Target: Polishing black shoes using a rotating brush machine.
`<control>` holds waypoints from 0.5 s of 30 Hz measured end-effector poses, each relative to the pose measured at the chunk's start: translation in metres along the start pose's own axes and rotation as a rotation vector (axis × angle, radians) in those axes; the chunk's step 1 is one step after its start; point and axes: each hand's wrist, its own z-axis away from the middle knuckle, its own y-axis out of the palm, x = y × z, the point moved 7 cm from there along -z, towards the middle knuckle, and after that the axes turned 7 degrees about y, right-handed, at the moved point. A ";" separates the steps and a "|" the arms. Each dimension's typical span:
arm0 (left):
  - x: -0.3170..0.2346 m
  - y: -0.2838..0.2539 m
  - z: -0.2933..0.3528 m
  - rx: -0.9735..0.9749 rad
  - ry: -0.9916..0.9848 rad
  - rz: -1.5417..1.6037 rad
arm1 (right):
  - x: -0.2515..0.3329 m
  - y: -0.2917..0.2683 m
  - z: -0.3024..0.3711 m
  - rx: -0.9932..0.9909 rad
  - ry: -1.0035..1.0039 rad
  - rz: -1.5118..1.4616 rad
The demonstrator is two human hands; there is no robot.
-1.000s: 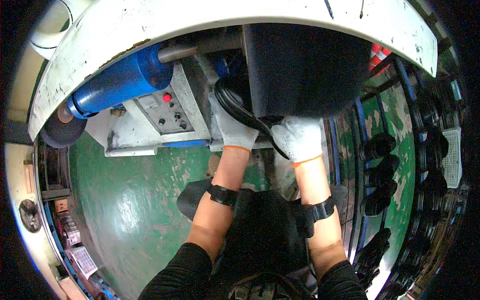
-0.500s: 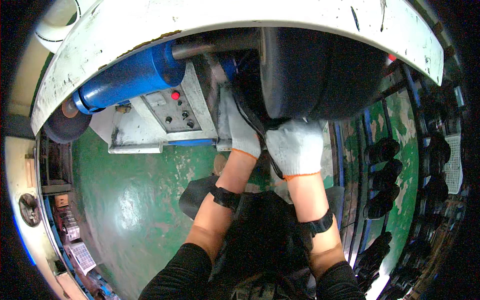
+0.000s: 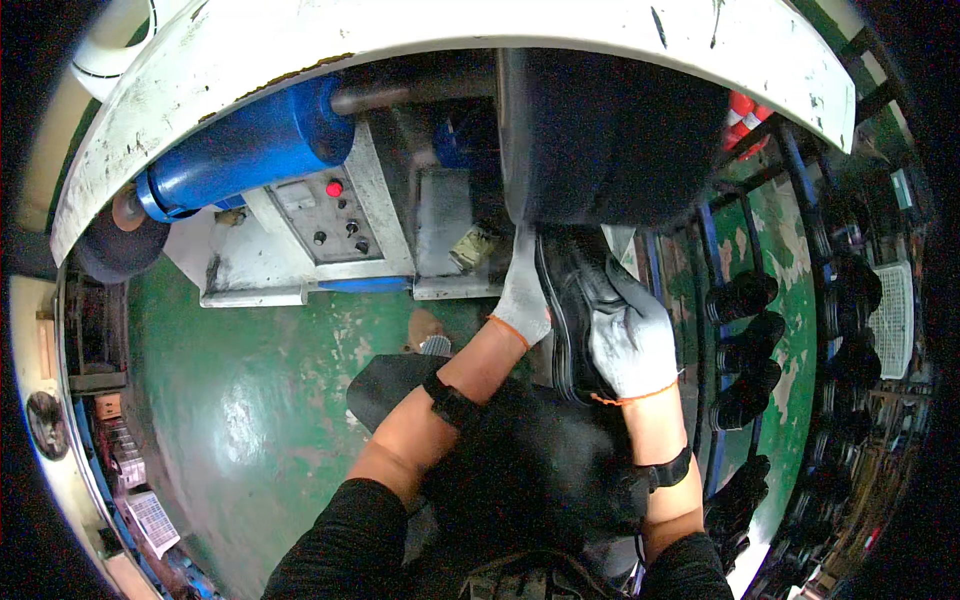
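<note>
A black shoe (image 3: 568,325) is between my two hands, its sole edge toward the left and its far end up against the underside of a large dark buffing wheel (image 3: 610,140). Whether the shoe touches the wheel I cannot tell. My left hand (image 3: 528,285), in a white glove with an orange cuff, grips the sole side; its fingertips are hidden below the wheel. Over the right side of the shoe's upper, my right hand (image 3: 634,340) is closed in a matching glove with dark-smudged fingers. The wheel's surface looks blurred.
A white hood (image 3: 420,22) arches over the wheel. To the left are a blue motor housing (image 3: 245,145) and a control panel (image 3: 335,215) with a red button. Racks on the right carry several black shoes (image 3: 745,345). Green floor (image 3: 240,380) lies to the left.
The shoe has turned and come nearer, so its sole edge and upper now show. My right hand has moved right and down; my left hand has shifted right along the sole.
</note>
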 end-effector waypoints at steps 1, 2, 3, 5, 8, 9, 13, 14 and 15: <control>0.002 0.004 0.002 0.000 0.009 -0.060 | -0.001 -0.013 0.005 -0.117 0.107 -0.170; 0.007 0.002 0.002 -0.055 -0.023 -0.037 | 0.005 -0.024 0.005 -0.072 0.074 -0.249; 0.013 0.007 0.002 -0.051 -0.037 -0.031 | 0.009 -0.021 0.010 -0.082 0.062 -0.246; 0.002 0.003 -0.001 -0.109 0.062 -0.196 | 0.021 0.007 0.010 0.106 -0.095 -0.095; 0.008 -0.021 -0.023 -0.092 0.041 -0.136 | 0.025 -0.002 0.002 0.124 -0.201 0.196; 0.006 -0.037 -0.033 -0.081 0.088 -0.119 | 0.021 0.012 -0.005 0.282 -0.085 -0.102; -0.004 -0.060 -0.052 -0.117 0.217 -0.259 | 0.012 0.000 -0.028 0.209 0.059 -0.383; -0.002 -0.064 -0.058 -0.165 0.235 -0.188 | 0.013 0.002 -0.030 0.245 0.073 -0.410; -0.007 -0.079 -0.065 -0.170 0.243 -0.194 | 0.009 0.009 -0.034 0.296 0.102 -0.442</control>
